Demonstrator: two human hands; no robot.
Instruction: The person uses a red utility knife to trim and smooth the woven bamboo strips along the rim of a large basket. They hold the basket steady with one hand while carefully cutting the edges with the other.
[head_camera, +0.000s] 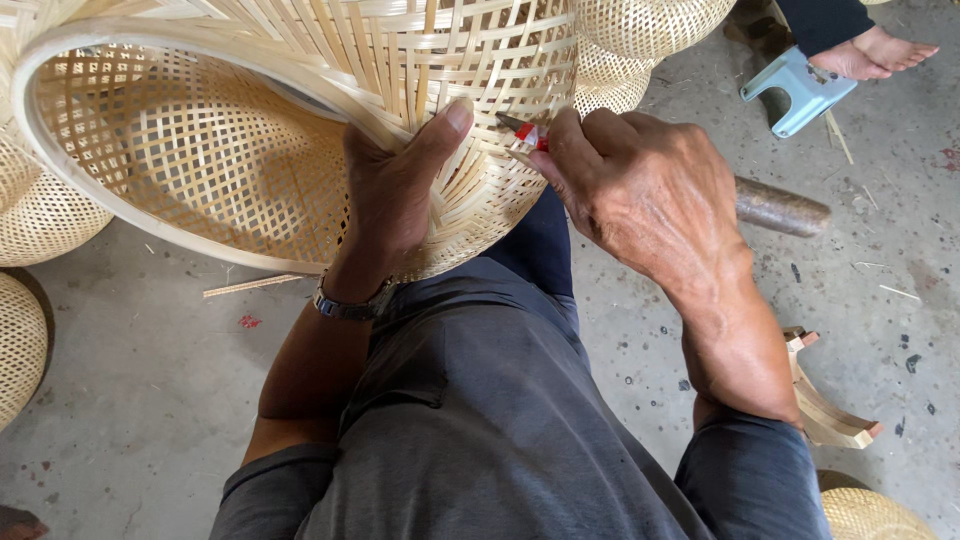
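The woven bamboo basket (250, 130) lies on its side across the person's lap, with its open rim facing left in the head view and its latticed wall toward the hands. The left hand (395, 190) presses flat against the outer wall of the basket: the thumb is extended upward along the weave, and the remaining fingers wrap over the wall, out of sight behind it. A wristwatch (350, 303) sits on the left wrist. The right hand (640, 190) is closed in a fist around a small tool with a red handle (524, 135); the fingers are clamped together on the handle, and the dark tip of the tool meets the basket wall just beside the left thumb. The tool's exact type cannot be determined, since most of it is hidden in the fist. The person wears grey trousers (480, 420). On the concrete floor (150, 400), further woven baskets (40, 215) stand at left and top. A dark cylindrical bar (785, 208) lies behind the right hand. A light blue stool (800, 90) stands at upper right, next to another person's bare foot (875, 52). A curved wooden piece (830, 415) lies near the right forearm.
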